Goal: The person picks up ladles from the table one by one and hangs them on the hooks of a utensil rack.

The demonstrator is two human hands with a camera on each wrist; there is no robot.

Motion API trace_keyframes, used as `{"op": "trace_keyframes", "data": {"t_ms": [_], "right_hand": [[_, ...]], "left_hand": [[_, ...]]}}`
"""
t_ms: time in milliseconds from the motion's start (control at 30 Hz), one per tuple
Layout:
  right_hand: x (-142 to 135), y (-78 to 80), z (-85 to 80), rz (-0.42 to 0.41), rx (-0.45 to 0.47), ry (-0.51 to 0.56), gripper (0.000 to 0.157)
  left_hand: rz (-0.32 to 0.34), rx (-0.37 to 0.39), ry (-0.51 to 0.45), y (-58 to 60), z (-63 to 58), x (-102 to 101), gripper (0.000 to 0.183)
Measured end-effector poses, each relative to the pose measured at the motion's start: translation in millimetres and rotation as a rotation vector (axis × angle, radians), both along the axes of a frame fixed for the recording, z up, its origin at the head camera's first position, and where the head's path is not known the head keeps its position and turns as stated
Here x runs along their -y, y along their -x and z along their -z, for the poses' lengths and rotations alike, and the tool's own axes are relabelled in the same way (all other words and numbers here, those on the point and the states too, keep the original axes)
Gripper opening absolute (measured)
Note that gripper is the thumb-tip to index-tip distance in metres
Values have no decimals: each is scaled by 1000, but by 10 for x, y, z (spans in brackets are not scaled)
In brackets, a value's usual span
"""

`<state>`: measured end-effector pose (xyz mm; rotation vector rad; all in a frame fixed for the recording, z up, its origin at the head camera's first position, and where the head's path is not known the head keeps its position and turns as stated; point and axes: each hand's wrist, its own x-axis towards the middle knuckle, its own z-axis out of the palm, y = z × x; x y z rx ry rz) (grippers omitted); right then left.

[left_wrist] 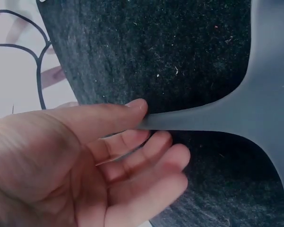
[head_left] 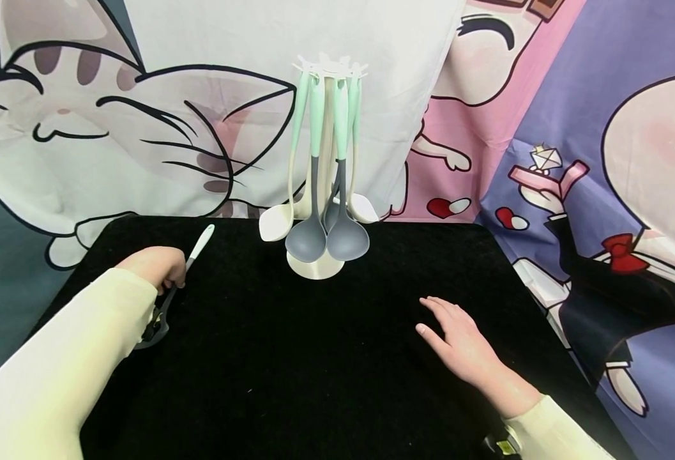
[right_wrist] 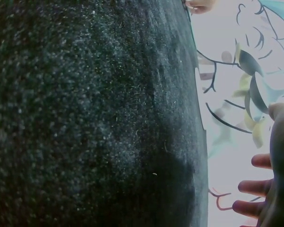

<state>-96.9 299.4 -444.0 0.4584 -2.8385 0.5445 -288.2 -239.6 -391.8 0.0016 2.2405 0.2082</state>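
At the left side of the black table, my left hand pinches the neck of a grey spatula with a pale green handle. The left wrist view shows the thumb on top of the neck and the fingers curled beneath it, with the wide grey head partly out of frame. In the head view my sleeve and wrist cover part of that head. My right hand is over the right side of the table, fingers spread and holding nothing. Its fingers also show at the edge of the right wrist view.
A white utensil stand is at the back middle of the black table. Grey ladles and cream utensils with mint handles hang around it. Cartoon-printed cloth hangs behind and to the right.
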Motion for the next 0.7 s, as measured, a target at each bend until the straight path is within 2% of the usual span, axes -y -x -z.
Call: {"op": "trace_keyframes", "data": {"t_ms": [133, 267, 500, 700], "right_hand": [[8, 2, 4, 1, 2, 2, 52], [18, 8, 2, -2, 6, 9, 52], [20, 24, 14, -4, 18, 21, 51], [33, 31, 25, -5, 32, 36, 51]], "left_hand": [[-41, -30, -20, -31, 18, 8, 18], [-83, -52, -112, -79, 43, 63, 12], [-68, -59, -256, -126, 44, 133, 14], [-49, -115, -326, -113, 53, 130, 6]]}}
